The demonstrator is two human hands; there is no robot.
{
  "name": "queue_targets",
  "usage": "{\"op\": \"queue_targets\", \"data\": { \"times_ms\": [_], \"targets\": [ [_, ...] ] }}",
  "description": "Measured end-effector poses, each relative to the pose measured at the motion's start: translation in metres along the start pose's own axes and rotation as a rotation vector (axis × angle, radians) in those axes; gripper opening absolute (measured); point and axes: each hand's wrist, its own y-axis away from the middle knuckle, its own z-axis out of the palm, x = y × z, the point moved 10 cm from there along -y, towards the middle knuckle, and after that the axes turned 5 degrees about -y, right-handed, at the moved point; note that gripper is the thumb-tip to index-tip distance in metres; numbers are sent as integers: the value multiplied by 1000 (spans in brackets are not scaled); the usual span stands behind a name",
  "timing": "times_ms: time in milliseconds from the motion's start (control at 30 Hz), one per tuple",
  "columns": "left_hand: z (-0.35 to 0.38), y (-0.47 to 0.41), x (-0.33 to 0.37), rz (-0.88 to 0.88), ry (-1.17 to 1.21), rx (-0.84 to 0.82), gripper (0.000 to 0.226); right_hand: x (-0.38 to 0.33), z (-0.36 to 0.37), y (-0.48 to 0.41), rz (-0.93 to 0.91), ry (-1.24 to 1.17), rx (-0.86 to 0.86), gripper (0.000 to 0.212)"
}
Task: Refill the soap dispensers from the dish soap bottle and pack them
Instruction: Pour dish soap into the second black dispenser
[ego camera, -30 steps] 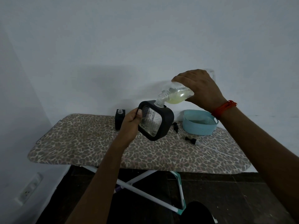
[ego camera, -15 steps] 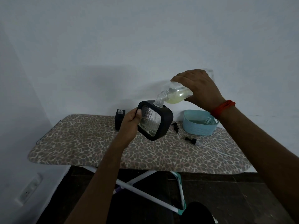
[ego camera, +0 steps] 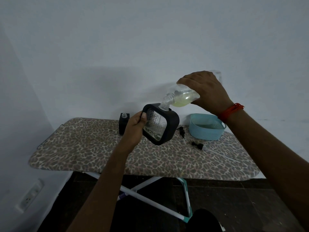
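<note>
Soap dispenser [ego camera: 156, 126], square and black-framed with a clear patterned window, hangs tilted in the air above the ironing board [ego camera: 83, 148]. We grip its left edge in our left hand [ego camera: 135, 129], thumb over the front rim. Our right hand [ego camera: 205, 92] wraps over the dish soap bottle [ego camera: 182, 96], which is tipped so that its neck meets the dispenser's top opening. Pale yellow-green liquid pools in the bottle's low side.

A plain pale wall [ego camera: 117, 47] fills the view behind, close against the board's far edge, and a second wall closes in on the left with a socket [ego camera: 31, 196] low down. The board wears a leopard-print cover and stands on crossed white legs [ego camera: 150, 203] over a dark floor [ego camera: 234, 198].

On the board, everything sits along the far edge and the right half. A light blue basket [ego camera: 205, 135] stands at the far right, under our right wrist. A smaller black dispenser [ego camera: 124, 121], its neck uncapped, stands upright just behind our left hand. Between the held dispenser and the basket lies a black pump head [ego camera: 181, 130]. Another pump [ego camera: 198, 146] lies in front of the basket, its clear tube pointing right.

Both forearms cross the board's near edge. The held dispenser and bottle hang apart from everything on the board.
</note>
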Motion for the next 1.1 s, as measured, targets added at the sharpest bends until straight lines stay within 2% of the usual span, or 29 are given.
{"op": "queue_targets", "data": {
  "times_ms": [733, 1100],
  "targets": [
    [-1, 1, 0, -6, -27, 12, 35, -6, -7, 0, -19, -6, 24, 45],
    [1, -1, -3, 1, -41, -17, 41, -6, -9, 2, -11, 4, 25, 50]
  ]
}}
